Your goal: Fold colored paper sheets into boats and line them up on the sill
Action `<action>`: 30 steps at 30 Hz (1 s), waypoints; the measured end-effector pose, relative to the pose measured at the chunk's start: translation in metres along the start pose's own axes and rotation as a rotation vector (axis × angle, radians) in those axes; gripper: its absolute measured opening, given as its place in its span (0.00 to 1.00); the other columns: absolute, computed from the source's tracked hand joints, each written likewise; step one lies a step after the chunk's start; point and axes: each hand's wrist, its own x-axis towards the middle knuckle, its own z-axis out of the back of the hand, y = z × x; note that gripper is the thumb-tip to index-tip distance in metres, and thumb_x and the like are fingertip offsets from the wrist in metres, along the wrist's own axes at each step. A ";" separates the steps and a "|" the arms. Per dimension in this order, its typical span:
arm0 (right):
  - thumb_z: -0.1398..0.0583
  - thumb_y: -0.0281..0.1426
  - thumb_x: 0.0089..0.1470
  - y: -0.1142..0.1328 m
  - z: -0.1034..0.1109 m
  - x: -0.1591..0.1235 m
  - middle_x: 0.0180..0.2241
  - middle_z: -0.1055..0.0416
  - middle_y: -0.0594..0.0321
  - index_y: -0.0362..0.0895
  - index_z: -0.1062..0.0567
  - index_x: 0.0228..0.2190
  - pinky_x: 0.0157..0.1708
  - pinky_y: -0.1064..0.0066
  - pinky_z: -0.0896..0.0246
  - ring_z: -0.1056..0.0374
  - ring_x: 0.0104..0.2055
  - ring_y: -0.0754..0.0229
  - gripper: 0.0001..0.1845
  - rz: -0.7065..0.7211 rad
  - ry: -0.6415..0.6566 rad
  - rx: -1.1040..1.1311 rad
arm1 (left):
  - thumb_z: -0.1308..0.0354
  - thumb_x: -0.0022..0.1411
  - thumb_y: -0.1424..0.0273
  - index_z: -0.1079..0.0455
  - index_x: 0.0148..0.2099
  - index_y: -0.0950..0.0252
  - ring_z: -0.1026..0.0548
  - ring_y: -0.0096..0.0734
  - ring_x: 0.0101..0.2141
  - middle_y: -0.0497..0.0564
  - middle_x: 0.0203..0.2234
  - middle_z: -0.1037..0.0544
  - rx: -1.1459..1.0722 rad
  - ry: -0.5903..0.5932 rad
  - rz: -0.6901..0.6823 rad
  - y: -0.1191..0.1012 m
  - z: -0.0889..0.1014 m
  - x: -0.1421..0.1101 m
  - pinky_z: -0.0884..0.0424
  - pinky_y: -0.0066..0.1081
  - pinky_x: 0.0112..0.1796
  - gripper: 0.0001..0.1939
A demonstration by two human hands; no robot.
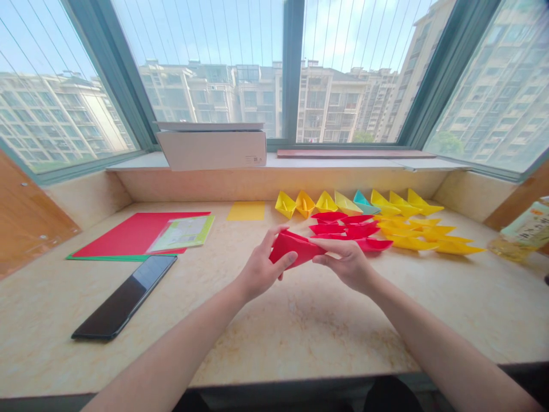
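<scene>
Folded red paper (301, 250): mid-worktop (300, 326), raised between both hands; looks part-folded (inner creases hidden).
Left hand (262, 266): on paper's 9 o'clock end, fingers clamped on it, thumb on near face, others up top and behind, probably so the layers don't spring open.
Right hand (348, 262): at 3 o'clock end, thumb below, fingers along top edge, closed on the tip, seemingly to steady or press it.
Red boats (362, 230): 2 o'clock from held paper, packed close, likely grouped by colour.
Yellow boats (409, 242): between 2 and 3 o'clock, tight rows, probably to save room.
Back row (326, 203): 12 to past 2 o'clock, opened boats, mostly yellow, one teal (363, 201).
Yellow sheet (246, 211): 10 o'clock, flat.
Red sheet (124, 233): 9 o'clock, over green, packet (182, 233) on top.
Phone (124, 298): between 8 and 9 o'clock, likely set aside from the hands.
</scene>
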 end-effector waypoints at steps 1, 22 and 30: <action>0.33 0.32 0.54 0.000 0.000 0.000 0.46 0.20 0.60 0.53 0.20 0.47 0.49 0.54 0.28 0.24 0.48 0.47 0.17 0.011 0.007 0.006 | 0.39 0.62 0.57 0.47 0.63 0.55 0.31 0.21 0.19 0.48 0.35 0.24 0.002 -0.004 -0.010 0.000 0.000 0.000 0.32 0.22 0.19 0.32; 0.30 0.37 0.49 -0.009 -0.004 0.000 0.35 0.21 0.60 0.46 0.18 0.32 0.40 0.64 0.32 0.27 0.38 0.55 0.09 -0.090 0.048 0.133 | 0.41 0.64 0.61 0.25 0.45 0.68 0.23 0.31 0.31 0.55 0.39 0.24 -0.016 0.017 -0.031 0.001 0.001 0.002 0.26 0.28 0.28 0.15; 0.33 0.35 0.54 -0.004 -0.002 -0.001 0.34 0.20 0.58 0.45 0.17 0.36 0.37 0.65 0.33 0.27 0.37 0.54 0.08 -0.170 0.104 0.098 | 0.41 0.64 0.59 0.29 0.45 0.70 0.26 0.25 0.25 0.53 0.35 0.25 0.006 -0.010 -0.003 0.000 -0.003 0.004 0.29 0.25 0.21 0.17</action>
